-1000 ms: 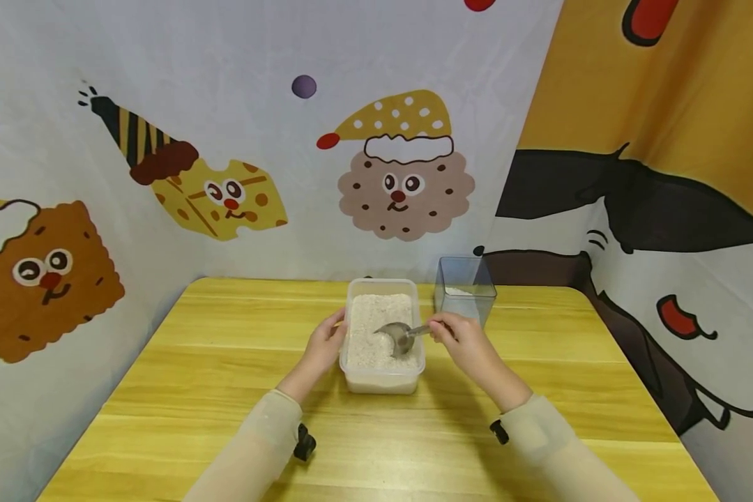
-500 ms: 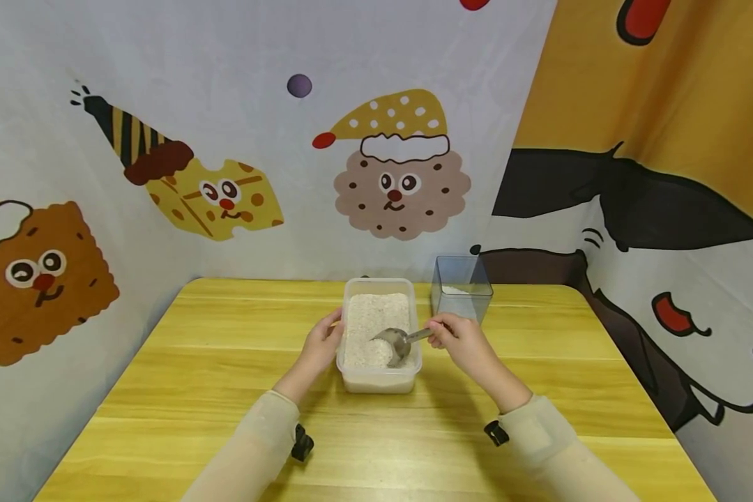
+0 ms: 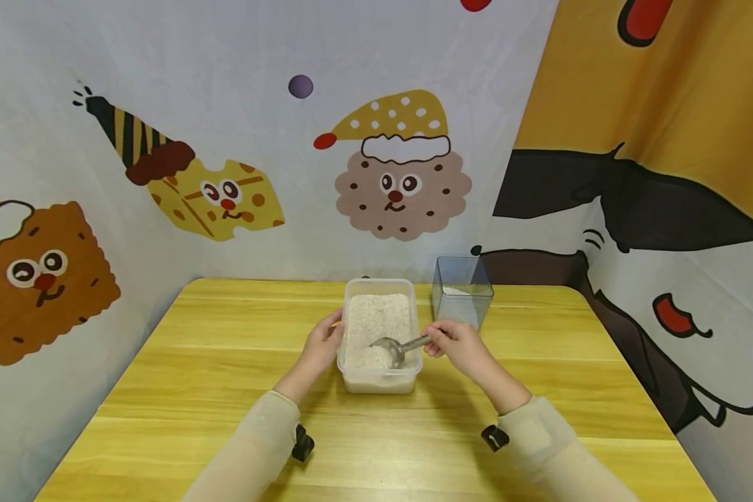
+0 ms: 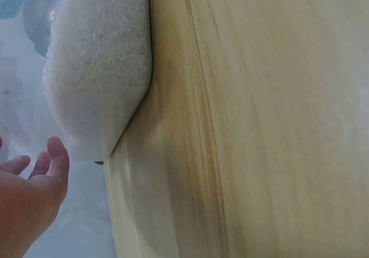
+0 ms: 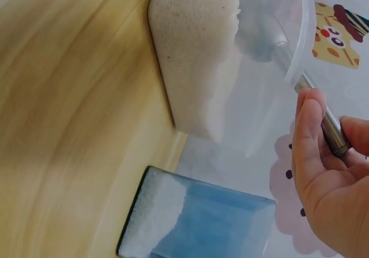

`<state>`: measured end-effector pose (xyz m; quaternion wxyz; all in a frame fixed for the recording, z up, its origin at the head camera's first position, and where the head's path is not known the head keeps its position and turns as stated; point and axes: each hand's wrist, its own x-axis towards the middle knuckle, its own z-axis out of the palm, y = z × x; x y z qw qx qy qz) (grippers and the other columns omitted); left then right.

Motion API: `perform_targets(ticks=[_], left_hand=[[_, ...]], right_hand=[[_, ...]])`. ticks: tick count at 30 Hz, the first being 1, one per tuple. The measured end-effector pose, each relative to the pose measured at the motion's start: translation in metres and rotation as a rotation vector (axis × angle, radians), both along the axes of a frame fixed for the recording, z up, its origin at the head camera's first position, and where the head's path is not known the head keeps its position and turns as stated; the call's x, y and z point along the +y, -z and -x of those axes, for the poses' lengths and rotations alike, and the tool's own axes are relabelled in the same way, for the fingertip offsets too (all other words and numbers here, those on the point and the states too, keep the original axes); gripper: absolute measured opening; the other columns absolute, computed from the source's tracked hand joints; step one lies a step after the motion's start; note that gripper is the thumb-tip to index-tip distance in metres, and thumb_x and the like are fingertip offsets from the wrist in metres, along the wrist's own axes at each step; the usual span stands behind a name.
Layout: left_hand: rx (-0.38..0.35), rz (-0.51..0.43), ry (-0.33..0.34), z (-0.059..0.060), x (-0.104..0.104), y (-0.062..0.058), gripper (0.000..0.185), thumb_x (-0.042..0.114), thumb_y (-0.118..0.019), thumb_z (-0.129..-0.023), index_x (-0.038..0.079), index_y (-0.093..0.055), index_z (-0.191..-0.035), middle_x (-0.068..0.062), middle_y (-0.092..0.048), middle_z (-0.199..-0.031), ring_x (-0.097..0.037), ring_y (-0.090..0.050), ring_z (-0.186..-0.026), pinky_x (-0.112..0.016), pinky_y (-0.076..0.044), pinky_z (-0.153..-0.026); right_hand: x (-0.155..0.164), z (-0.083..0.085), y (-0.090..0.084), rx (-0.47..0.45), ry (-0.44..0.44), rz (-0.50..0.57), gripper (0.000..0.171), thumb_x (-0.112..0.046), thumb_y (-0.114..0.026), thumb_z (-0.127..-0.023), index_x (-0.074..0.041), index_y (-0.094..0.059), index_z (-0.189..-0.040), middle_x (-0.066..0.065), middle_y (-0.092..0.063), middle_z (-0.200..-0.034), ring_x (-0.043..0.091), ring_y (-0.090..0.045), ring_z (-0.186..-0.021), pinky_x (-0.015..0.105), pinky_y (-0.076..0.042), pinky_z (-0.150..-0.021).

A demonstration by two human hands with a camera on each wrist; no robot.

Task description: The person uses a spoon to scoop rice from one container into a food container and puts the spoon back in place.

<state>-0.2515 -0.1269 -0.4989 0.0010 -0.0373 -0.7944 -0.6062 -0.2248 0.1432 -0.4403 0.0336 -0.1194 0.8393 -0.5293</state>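
Table (image 3: pixel 213 390), lower frame, extends broadly beside box (image 3: pixel 379 383); cloth (image 3: pixel 238 49) backs far edge. Right hand (image 3: pixel 459 343) grips spoon (image 3: pixel 405 346); left hand (image 3: pixel 321 343) unclenched.

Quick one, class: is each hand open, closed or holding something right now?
Left hand: open, at the tub's side.
Right hand: closed, holding the scoop by its handle.
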Motion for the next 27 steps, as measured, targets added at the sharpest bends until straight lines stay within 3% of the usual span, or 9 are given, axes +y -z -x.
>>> perform_targets(ticks=[7, 13, 18, 22, 27], left_hand=[[0.054, -0.033, 0.035, -0.0009, -0.0019, -0.0019, 0.045, 0.015, -0.043, -0.102, -0.001, -0.037, -0.143, -0.021, -0.045, -0.141, -0.038, -0.051, -0.121, -0.046, -0.049, -0.095], [0.042, -0.026, 0.017, 0.0012, -0.0021, 0.0035, 0.045, 0.017, -0.044, -0.102, 0.001, -0.038, -0.143, -0.019, -0.046, -0.140, -0.036, -0.052, -0.121, -0.044, -0.050, -0.094], [0.033, -0.030, 0.011, 0.0020, -0.0014, 0.0036, 0.045, 0.018, -0.044, -0.102, 0.001, -0.038, -0.143, -0.019, -0.046, -0.141, -0.037, -0.052, -0.121, -0.045, -0.050, -0.094], [0.021, -0.025, 0.005, 0.0018, -0.0009, 0.0026, 0.045, 0.019, -0.044, -0.101, 0.003, -0.039, -0.143, -0.016, -0.046, -0.142, -0.034, -0.053, -0.120, -0.044, -0.051, -0.093], [0.014, -0.019, 0.001, 0.0013, -0.0009, 0.0015, 0.045, 0.019, -0.044, -0.101, 0.005, -0.039, -0.144, -0.014, -0.046, -0.142, -0.033, -0.052, -0.121, -0.044, -0.050, -0.094]], right_hand=[[-0.0033, -0.0011, 0.0033, -0.083, -0.048, 0.087, 0.023, -0.002, -0.048, -0.097, 0.015, -0.062, -0.101, 0.023, -0.068, -0.080, 0.017, -0.064, -0.067, 0.026, -0.057, -0.062], [-0.0023, -0.0016, 0.0046, -0.131, -0.040, 0.142, 0.027, -0.006, -0.046, -0.099, 0.016, -0.060, -0.105, 0.024, -0.067, -0.083, 0.014, -0.063, -0.068, 0.031, -0.058, -0.066], [-0.0013, -0.0009, 0.0076, -0.188, 0.016, 0.215, 0.030, -0.008, -0.043, -0.101, 0.018, -0.056, -0.109, 0.018, -0.067, -0.083, 0.012, -0.063, -0.070, 0.025, -0.057, -0.066], [-0.0004, 0.0005, 0.0084, -0.222, 0.087, 0.241, 0.031, -0.010, -0.042, -0.101, 0.015, -0.057, -0.109, 0.014, -0.068, -0.081, 0.012, -0.064, -0.069, 0.027, -0.057, -0.067], [0.0028, 0.0029, 0.0099, -0.240, 0.111, 0.266, 0.032, -0.012, -0.041, -0.102, 0.015, -0.057, -0.112, 0.008, -0.069, -0.078, 0.012, -0.065, -0.069, 0.027, -0.057, -0.067]])
